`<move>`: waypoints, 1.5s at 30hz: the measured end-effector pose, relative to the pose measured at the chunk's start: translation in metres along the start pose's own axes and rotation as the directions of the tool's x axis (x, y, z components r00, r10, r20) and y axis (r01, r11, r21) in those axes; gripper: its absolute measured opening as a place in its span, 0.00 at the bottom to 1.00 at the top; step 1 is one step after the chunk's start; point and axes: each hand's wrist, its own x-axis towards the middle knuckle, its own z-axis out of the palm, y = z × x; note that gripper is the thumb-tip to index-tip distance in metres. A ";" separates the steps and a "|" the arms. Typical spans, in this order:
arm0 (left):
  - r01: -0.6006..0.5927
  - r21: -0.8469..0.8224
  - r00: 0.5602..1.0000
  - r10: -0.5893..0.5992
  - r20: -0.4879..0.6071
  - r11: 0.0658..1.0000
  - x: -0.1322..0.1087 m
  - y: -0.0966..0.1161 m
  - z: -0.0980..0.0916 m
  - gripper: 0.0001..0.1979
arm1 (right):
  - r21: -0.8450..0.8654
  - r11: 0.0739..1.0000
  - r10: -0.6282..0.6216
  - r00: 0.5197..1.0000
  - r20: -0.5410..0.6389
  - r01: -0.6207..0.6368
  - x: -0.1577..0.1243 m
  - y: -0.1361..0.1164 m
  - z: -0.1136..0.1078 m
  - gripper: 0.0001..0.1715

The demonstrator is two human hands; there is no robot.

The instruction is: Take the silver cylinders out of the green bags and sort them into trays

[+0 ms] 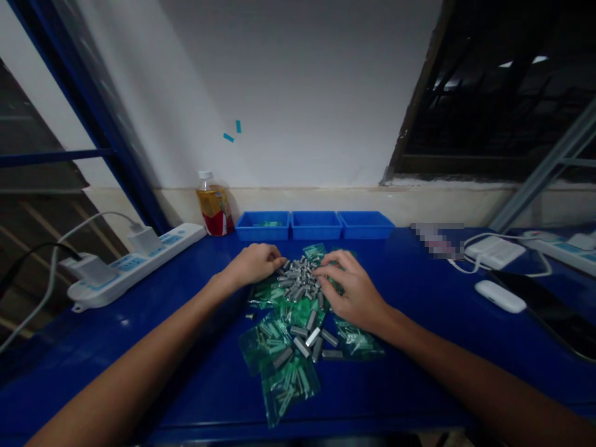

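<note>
Blue counter [419, 347] is stretching right across the view, and its near edge is running out of the bottom of the shot. On the left a long white power strip [139, 264] is lying at an angle, carrying two white adapters, with its cables trailing off the left edge. At the back, three blue bins [315, 225] are sitting side by side against the wall. The left one is showing something green inside, too dim to make out.

Green bags [286, 379] are overlapping in the middle of the counter. I am counting at least four, but the heap is hiding the rest. Both forearms are coming in from the bottom corners. The left hand [254, 264] is resting at the left edge of the pile of metal pieces [298, 279], its fingers curled together and the tips tucked under, so I cannot tell whether they are pinching anything. The right hand [354, 292] is pressing in from the right, its fingers loosely spread with the tips on the pile.

A bottle [214, 208] with a white cap is standing beside the bins, and the writing on its red-and-yellow label is too small to read. The pile is lying on the bags between the hands, too dense to count, and a few loose pieces [307, 341] are straying nearer the camera.
</note>
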 end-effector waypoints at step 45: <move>-0.454 -0.153 0.888 0.433 -0.155 0.878 -0.036 0.060 0.007 0.13 | -0.071 0.997 0.035 0.999 0.031 -0.033 0.001 0.000 -0.002 0.03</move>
